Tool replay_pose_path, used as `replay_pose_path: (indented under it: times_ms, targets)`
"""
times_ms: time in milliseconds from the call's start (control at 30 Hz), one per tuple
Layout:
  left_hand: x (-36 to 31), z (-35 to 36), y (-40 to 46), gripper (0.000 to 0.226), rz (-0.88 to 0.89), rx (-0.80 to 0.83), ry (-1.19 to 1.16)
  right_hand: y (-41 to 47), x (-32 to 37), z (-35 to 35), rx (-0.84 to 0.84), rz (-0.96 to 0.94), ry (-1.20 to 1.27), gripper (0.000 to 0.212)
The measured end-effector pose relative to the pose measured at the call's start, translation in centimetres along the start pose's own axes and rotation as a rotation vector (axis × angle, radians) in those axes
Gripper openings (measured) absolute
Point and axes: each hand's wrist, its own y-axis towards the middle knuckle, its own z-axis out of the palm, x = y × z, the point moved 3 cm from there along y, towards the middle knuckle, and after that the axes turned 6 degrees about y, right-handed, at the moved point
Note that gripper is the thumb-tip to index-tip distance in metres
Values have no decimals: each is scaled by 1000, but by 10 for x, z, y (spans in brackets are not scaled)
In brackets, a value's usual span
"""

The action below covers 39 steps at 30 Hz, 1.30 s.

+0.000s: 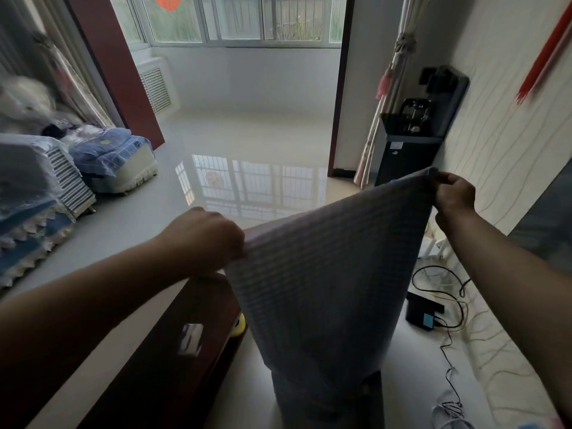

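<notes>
A grey-blue checked cloth (328,274) hangs in the air in front of me, stretched between both hands. My left hand (204,236) grips its lower left top corner. My right hand (453,196) pinches the higher right corner near the wall. The cloth's top edge slopes up to the right, and its lower part droops in folds toward the floor, hiding what lies behind it.
A dark red wooden table (173,342) stands below my left arm, a yellow object (239,326) beside it. Covered furniture (46,187) lines the left. A black water dispenser (411,140) stands by the right wall, with a black box (422,314) and cables (448,345) on the glossy floor (247,156).
</notes>
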Motion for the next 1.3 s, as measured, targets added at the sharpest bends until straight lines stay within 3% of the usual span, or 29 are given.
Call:
replay_pose_path:
  times_ms: [100, 234, 300, 400, 534, 734, 834, 1134, 1301]
  targets:
    - [17, -4, -1, 21, -42, 69, -120, -7, 3, 3, 25, -12, 2, 13]
    - [-7, 9, -7, 40, 125, 78, 74, -16, 3, 10, -5, 20, 31, 18]
    - [-33, 25, -9, 38, 188, 124, 151, -21, 0, 19, 2, 27, 42, 17]
    - [-72, 55, -12, 40, 385, 51, 310, -27, -5, 30, 4, 38, 70, 14]
    - [-86, 82, -11, 52, 474, 140, 211, -33, -11, 40, 28, 48, 64, 14]
    - [-71, 106, -13, 60, 430, 221, 94, -32, -17, 42, 23, 55, 37, 21]
    - [-66, 117, -10, 53, 387, 234, 71, -33, -17, 44, 27, 50, 29, 21]
    - [-59, 130, 6, 41, 274, 682, -217, -42, -18, 54, 68, -24, -50, 21]
    - [-55, 118, 7, 33, 165, 807, -358, -39, -20, 48, 89, -70, -111, 18]
